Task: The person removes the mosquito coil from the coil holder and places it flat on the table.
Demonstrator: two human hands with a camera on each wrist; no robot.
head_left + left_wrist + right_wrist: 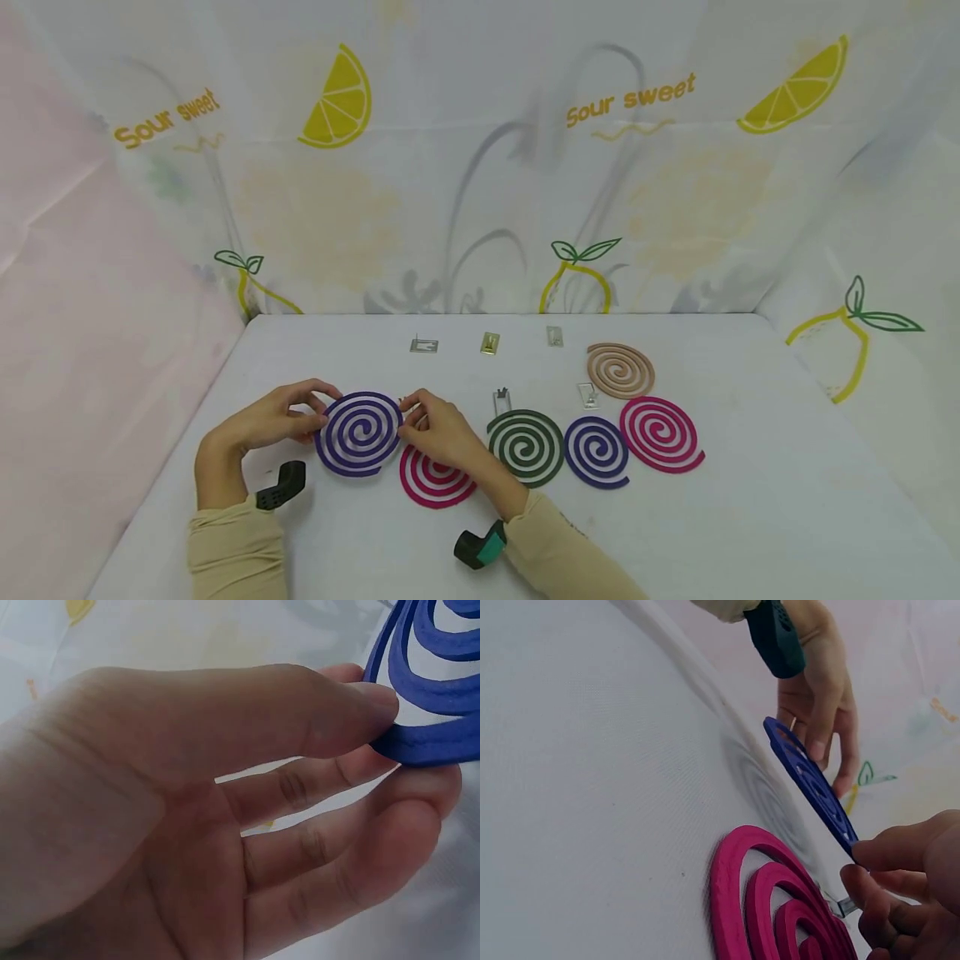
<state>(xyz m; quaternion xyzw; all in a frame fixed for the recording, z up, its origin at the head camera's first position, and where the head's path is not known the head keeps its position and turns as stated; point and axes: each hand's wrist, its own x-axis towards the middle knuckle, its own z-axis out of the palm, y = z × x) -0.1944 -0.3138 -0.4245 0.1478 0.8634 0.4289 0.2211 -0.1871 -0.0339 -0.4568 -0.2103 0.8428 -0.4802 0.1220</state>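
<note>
A dark blue mosquito coil (366,428) is held up off the table between both hands. My left hand (281,417) pinches its left edge, the thumb on top and fingers beneath, as the left wrist view shows. On the opposite edge, my right hand (438,429) pinches the coil between thumb and fingertips. Seen from the right wrist, the blue coil (810,787) hangs tilted above the table, its shadow falling below. Under the right hand lies a pink coil (437,503), partly hidden by that hand. A thin metal piece (845,906) shows beside the pink coil in the right wrist view.
To the right lie a green coil (526,448), a smaller-looking blue coil (598,448), another pink coil (662,432) and a tan coil (619,372). Several small metal coil stands, among them a gold-coloured one (490,343), lie toward the back. A lemon-print cloth hangs behind the white table (750,533).
</note>
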